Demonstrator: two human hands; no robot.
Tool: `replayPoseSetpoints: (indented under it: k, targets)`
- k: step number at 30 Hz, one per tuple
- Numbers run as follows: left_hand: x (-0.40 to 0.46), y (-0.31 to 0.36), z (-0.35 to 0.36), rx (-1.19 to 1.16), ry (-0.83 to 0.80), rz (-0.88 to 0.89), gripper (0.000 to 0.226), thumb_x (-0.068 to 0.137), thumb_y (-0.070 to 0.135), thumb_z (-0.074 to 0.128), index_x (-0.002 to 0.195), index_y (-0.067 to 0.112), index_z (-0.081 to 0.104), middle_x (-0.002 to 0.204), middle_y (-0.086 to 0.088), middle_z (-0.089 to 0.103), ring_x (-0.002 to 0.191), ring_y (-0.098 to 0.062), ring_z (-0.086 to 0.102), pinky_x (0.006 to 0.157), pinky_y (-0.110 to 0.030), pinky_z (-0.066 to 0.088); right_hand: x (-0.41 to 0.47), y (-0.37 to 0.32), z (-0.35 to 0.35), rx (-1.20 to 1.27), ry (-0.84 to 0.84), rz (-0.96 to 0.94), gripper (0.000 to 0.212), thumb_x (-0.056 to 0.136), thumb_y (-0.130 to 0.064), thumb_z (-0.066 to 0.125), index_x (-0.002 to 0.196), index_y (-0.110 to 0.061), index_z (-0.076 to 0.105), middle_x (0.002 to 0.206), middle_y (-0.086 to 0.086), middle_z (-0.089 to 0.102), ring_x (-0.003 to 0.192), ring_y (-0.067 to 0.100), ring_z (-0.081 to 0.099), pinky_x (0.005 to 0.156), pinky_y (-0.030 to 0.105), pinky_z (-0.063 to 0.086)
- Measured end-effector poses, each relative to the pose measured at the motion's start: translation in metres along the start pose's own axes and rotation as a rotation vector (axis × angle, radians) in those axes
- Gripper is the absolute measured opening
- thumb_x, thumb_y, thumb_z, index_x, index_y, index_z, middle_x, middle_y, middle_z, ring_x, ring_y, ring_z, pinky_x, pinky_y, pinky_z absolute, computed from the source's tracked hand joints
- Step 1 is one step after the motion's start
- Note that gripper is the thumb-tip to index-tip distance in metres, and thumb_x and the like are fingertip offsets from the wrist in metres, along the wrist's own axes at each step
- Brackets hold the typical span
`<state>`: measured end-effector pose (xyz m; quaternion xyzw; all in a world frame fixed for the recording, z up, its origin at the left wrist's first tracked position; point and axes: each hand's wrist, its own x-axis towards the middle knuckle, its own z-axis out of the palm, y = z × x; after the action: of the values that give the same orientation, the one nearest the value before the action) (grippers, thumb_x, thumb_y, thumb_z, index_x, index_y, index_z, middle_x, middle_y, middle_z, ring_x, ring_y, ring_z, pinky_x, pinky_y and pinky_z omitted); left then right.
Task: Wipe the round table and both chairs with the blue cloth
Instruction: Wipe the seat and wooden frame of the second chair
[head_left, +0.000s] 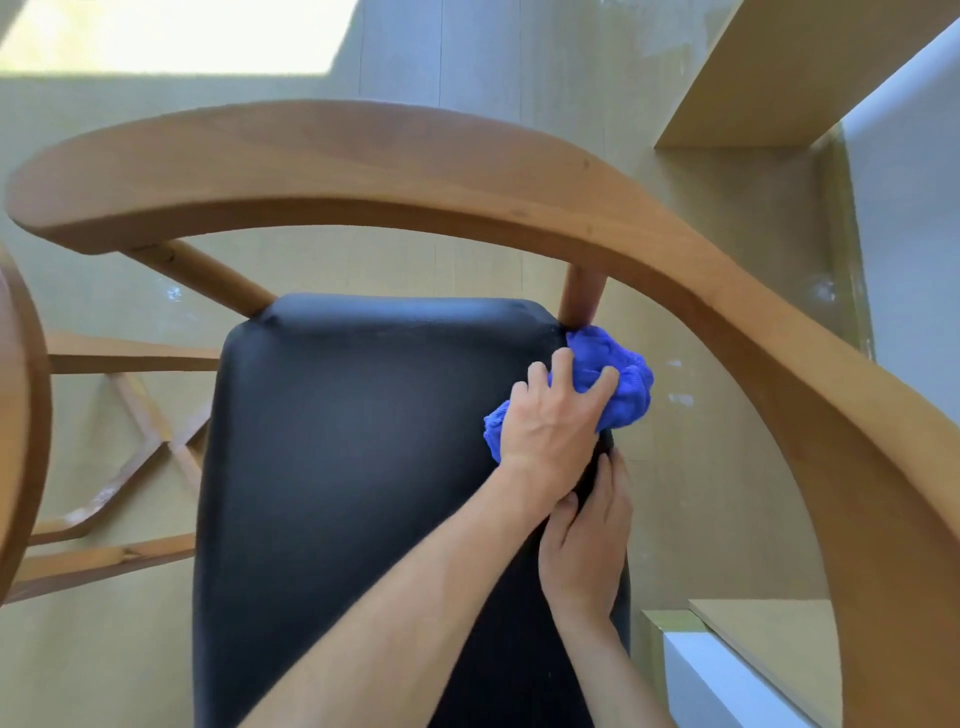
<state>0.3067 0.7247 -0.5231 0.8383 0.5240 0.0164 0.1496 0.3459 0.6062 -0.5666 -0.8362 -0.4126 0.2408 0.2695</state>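
Pale floor under chair | our left hand (553, 421) grips blue cloth (621, 382) at black seat's (353, 467) far-right corner | right hand (587, 545) fingers curl over right edge, just behind | unwiped seat lies leftward

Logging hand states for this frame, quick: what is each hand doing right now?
Left hand: grips the bunched blue cloth on the black seat.
Right hand: fingers curled over the seat's right edge, gripping it.
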Motion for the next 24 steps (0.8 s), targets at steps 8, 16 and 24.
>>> replayPoseSetpoints:
  k: [8, 16, 24]
  targets:
    - [-0.112, -0.158, -0.046, -0.101, 0.148, -0.426, 0.068, 0.068, 0.012, 0.077, 0.126, 0.029, 0.048, 0.121, -0.017, 0.044, 0.092, -0.042, 0.054, 0.066, -0.047, 0.053, -0.006, -0.009, -0.003, -0.207, 0.022, -0.045, 0.056, 0.095, -0.027, 0.025, 0.143, 0.001, 0.037, 0.149, 0.019, 0.037, 0.136, 0.034, 0.038, 0.111, 0.035, 0.029]
    - [-0.182, -0.192, -0.055, -0.183, 0.218, -0.892, 0.056, 0.082, 0.019, 0.068, 0.133, 0.026, 0.045, 0.129, -0.014, 0.036, 0.109, -0.040, 0.050, 0.082, -0.048, 0.046, -0.029, -0.008, -0.017, -0.524, -0.173, -0.141, 0.067, 0.091, -0.052, 0.029, 0.148, -0.017, 0.036, 0.156, 0.020, 0.024, 0.140, 0.040, 0.030, 0.108, 0.055, 0.032]
    - [-0.162, -0.154, -0.045, -0.158, 0.209, -0.840, 0.055, 0.080, 0.017, 0.067, 0.132, 0.019, 0.049, 0.128, -0.021, 0.038, 0.104, -0.044, 0.047, 0.074, -0.053, 0.048, -0.060, 0.005, -0.019, -0.483, -0.196, 0.030, 0.070, 0.087, -0.042, 0.040, 0.151, -0.021, 0.022, 0.155, 0.023, 0.020, 0.137, 0.044, 0.030, 0.104, 0.059, 0.034]
